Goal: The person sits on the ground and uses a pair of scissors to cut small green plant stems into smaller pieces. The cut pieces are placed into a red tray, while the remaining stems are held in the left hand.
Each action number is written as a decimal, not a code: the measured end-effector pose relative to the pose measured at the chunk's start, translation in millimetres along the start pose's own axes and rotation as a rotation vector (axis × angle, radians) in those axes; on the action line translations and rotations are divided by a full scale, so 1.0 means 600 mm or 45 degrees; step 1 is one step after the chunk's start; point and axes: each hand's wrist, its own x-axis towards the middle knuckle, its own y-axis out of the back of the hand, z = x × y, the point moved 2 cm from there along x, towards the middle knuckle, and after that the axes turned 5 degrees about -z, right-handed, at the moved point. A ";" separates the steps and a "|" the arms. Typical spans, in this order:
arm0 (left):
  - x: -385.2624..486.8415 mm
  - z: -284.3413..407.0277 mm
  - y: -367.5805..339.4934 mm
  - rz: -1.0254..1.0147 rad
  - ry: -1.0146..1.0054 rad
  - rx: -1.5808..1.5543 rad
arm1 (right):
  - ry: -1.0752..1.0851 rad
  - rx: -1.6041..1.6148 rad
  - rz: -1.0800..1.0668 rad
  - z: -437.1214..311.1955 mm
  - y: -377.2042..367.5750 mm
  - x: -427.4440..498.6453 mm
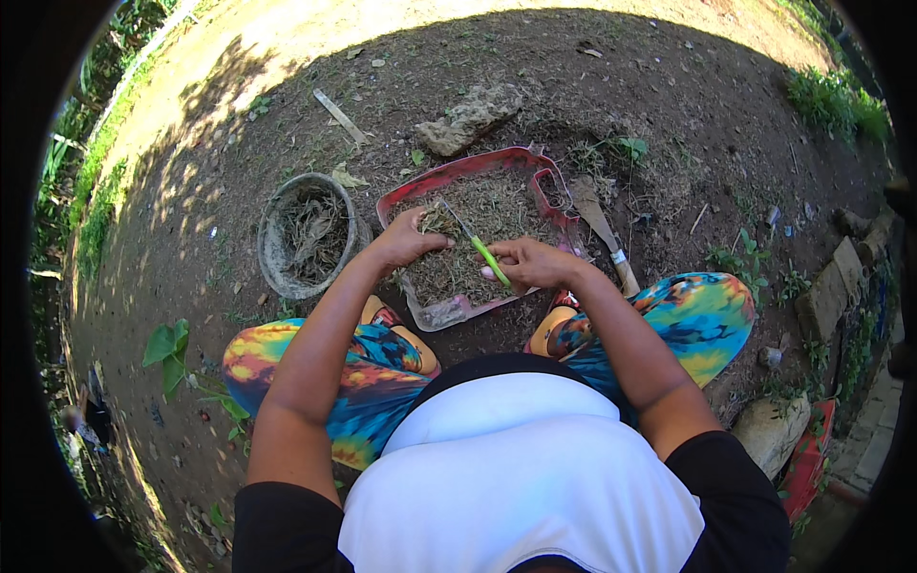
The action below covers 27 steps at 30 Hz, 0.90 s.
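Observation:
A shallow red plastic tray [458, 170] with a cut-out handle lies on the soil, filled with chopped dry plant matter [494, 208]. Over its left side my left hand [410, 240] grips a small bunch of dry grass or leaves [438, 219]. My right hand [530, 262] holds the green handle of a small knife [489, 259], its thin blade pointing up and left against or close to the bunch. Left of the tray stands a worn round bucket [271, 251] with dry leaves [315, 233] inside. A broad-bladed machete [596, 212] with a wooden handle lies right of the tray.
Beyond the tray rests a rough stone [473, 120], with a flat wooden strip [339, 116] to its left. My sandalled feet are close to the tray's near corners. At the right are blocks [827, 290], a large stone [772, 433] and a red object [809, 458].

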 end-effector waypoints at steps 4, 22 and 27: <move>0.004 -0.003 -0.008 -0.106 -0.043 -0.026 | -0.030 0.071 0.166 -0.019 -0.014 -0.017; 0.006 -0.013 -0.002 0.000 -0.042 0.112 | -0.050 -0.021 -0.035 0.020 0.011 0.003; 0.004 -0.002 0.010 0.230 -0.079 -0.336 | -0.211 -0.025 -0.064 0.021 0.007 -0.005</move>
